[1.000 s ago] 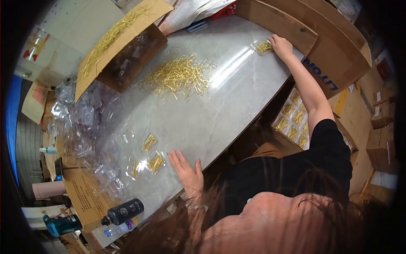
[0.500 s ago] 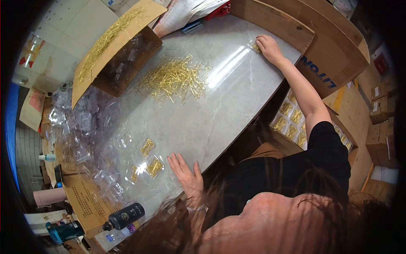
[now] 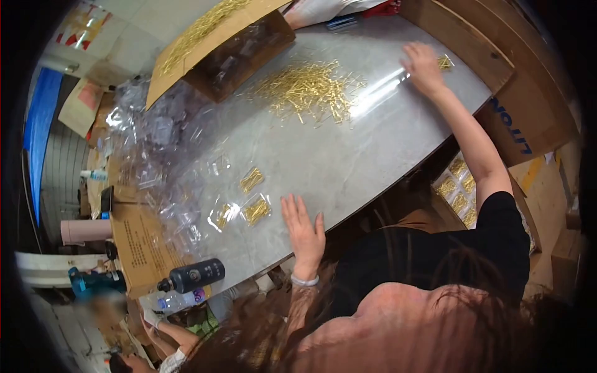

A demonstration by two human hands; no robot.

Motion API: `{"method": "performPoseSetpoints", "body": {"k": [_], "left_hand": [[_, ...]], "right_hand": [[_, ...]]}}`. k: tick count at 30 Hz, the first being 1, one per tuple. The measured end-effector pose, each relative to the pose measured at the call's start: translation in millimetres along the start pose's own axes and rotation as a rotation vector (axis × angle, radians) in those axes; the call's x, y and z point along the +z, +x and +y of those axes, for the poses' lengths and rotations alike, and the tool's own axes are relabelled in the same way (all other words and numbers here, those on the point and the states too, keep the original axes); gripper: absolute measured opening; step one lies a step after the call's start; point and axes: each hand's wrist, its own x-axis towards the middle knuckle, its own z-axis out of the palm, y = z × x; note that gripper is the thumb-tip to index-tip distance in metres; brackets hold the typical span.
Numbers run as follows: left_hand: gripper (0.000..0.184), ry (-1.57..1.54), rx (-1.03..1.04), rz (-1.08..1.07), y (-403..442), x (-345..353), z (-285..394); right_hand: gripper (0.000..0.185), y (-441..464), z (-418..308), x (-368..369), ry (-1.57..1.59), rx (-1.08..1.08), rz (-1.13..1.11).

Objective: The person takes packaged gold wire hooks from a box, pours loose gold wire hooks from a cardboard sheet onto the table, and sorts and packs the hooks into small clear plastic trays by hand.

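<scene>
My left hand point(image 3: 303, 233) lies flat at the near table edge, fingers stretched out, holding nothing. Close to its left are three small clear bags of gold wire-like pieces: one bag point(image 3: 256, 210) nearest the fingers, a second bag point(image 3: 224, 215) and a third bag point(image 3: 252, 179). My right hand point(image 3: 425, 67) reaches to the far right of the table, slightly blurred, its fingers apart and nothing seen in them. Just right of it another filled bag point(image 3: 444, 63) rests on the tabletop. A loose pile of gold pieces point(image 3: 317, 90) spreads across the table's middle.
A tilted cardboard box point(image 3: 211, 71) with gold pieces on its flap stands at the back. Empty clear bags point(image 3: 165, 137) heap along the left. A dark bottle point(image 3: 198, 275) lies near the corner. Packed bags fill a box point(image 3: 458, 193) below right. Another person's arm point(image 3: 177, 336) shows lower left.
My right hand has come off the filled bag at the far right and moved left of it. My left hand remains flat by the edge. The view has turned, shifting the table rightward and up.
</scene>
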Motion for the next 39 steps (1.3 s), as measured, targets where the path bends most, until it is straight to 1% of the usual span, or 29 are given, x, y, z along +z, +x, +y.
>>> {"method": "performPoseSetpoints", "body": {"k": [1,3,5,7,9,11,12,15,18,21,22,24,25,26,27,29,32,33,35,36,39], "left_hand": [[0.065,-0.003,0.013,-0.009,1.7,-0.4,2.3],[0.065,-0.011,0.038,-0.027,6.5,-2.0,8.6],[0.063,-0.023,0.057,-0.041,8.9,-1.0,15.1],[0.062,-0.033,0.063,-0.043,7.6,-0.1,18.0],[0.061,-0.043,0.06,-0.031,4.6,-1.3,17.6],[0.059,-0.042,0.044,-0.013,0.0,-4.0,12.4],[0.058,-0.045,0.036,-0.002,-1.5,-5.0,9.5],[0.058,-0.076,0.039,0.013,-1.6,-7.5,4.1],[0.056,-0.12,0.058,0.001,4.1,-9.0,5.1],[0.055,-0.182,0.114,-0.008,22.3,-6.7,8.5],[0.055,-0.178,0.131,-0.001,32.4,-5.5,11.4],[0.054,-0.162,0.174,0.012,60.8,-0.5,15.3],[0.053,-0.127,0.15,0.016,74.9,5.5,13.2],[0.053,-0.093,0.129,0.021,89.8,13.1,9.4],[0.053,-0.06,0.109,0.024,103.5,18.3,4.2],[0.052,-0.002,-0.012,-0.022,127.7,23.6,-9.6],[0.05,0.034,-0.156,-0.039,139.0,23.2,-22.6],[0.05,0.035,-0.2,-0.038,140.9,22.3,-26.1],[0.05,0.042,-0.159,-0.002,141.5,20.2,-29.4],[0.05,0.042,-0.139,0.014,140.1,21.2,-29.7],[0.051,0.032,-0.129,-0.008,137.5,24.8,-29.3]], "right_hand": [[0.04,0.9,-27.6,-1.2,0.18,0.003,-0.082],[0.039,-12.5,-79.8,19.7,0.434,-0.228,-0.07],[0.037,-18.9,-130.4,15.6,0.445,-0.434,-0.112],[0.039,-25.5,-170.1,10.0,0.378,-0.484,-0.114],[0.04,-33.1,-188.9,7.2,0.354,-0.524,-0.156],[0.04,-40.4,-191.1,7.0,0.367,-0.553,-0.242],[0.04,-42.5,-185.3,5.7,0.425,-0.581,-0.267],[0.037,-44.0,-154.0,-14.3,0.509,-0.664,-0.325],[0.032,-43.9,-116.1,-24.2,0.569,-0.562,-0.473],[0.027,-45.1,-99.5,-17.0,0.494,-0.405,-0.243],[0.026,-38.3,-110.1,-19.6,0.489,-0.344,-0.143],[0.027,-22.3,-144.4,-18.9,0.447,-0.327,-0.028],[0.028,-13.9,-161.7,-18.5,0.427,-0.315,0.035],[0.033,-5.8,-176.7,-8.0,0.375,-0.329,0.067],[0.039,-0.8,-195.4,-5.2,0.329,-0.298,-0.014],[0.044,-0.8,-221.7,6.9,0.199,-0.338,-0.187],[0.047,-10.0,-228.9,17.7,0.203,-0.534,-0.171],[0.047,-9.0,-225.4,16.7,0.261,-0.576,-0.197],[0.046,-10.4,-205.5,9.2,0.379,-0.657,-0.263],[0.045,-6.0,-192.3,4.7,0.395,-0.585,-0.314],[0.044,-8.0,-164.0,-8.0,0.263,-0.631,-0.268]]}}
